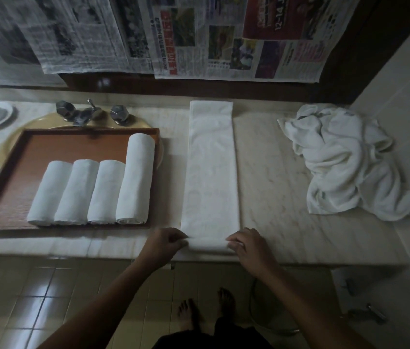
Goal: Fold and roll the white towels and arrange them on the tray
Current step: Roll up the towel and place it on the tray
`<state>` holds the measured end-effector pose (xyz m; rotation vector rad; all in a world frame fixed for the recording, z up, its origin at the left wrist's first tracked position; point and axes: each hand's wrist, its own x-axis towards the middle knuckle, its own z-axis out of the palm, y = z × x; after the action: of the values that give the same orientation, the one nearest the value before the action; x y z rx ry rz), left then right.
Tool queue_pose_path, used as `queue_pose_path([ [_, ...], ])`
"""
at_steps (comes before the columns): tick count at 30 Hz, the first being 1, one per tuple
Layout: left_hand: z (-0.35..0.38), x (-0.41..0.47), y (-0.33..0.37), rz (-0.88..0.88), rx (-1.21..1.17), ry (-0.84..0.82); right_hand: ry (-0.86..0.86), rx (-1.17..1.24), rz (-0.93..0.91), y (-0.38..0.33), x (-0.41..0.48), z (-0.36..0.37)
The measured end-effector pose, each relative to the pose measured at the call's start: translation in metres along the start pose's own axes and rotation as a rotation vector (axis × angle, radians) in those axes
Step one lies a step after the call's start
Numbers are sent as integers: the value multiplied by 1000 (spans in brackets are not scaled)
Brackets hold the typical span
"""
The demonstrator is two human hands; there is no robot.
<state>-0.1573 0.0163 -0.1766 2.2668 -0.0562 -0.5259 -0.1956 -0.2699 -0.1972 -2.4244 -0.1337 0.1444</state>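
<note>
Four rolls (105,192) are laid side by side on the tray (10,177), the rightmost longer than the other three, with room left at the tray's left and far side. A fifth towel is folded into a long strip (211,172) and lies flat on the bench (269,172) just right of the tray. Its near end is pinched by the left hand (166,244) and the right hand (246,245), one at each corner, and appears turned over for a first wrap. A crumpled pile (345,159) at the far right lies unfolded, so rolling, placing and more folding are judged to remain
</note>
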Motion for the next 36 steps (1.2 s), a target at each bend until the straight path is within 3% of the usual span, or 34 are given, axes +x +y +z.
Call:
queue_pose_path([
  [9,6,13,11,-233,-157,14,204,-268,-189,-37,-14,34],
  [13,9,10,18,-232,-144,52,220,-346,-191,-39,-31,48],
  [15,19,-1,22,-125,42,234,204,-399,-212,-34,-34,54],
  [17,39,-16,19,117,316,383,188,-423,-219,-27,-34,60],
  [21,76,-31,2,447,659,255,111,-433,-210,-22,-32,61],
  [36,33,16,-3,532,609,27,63,-502,-170,-25,2,40],
])
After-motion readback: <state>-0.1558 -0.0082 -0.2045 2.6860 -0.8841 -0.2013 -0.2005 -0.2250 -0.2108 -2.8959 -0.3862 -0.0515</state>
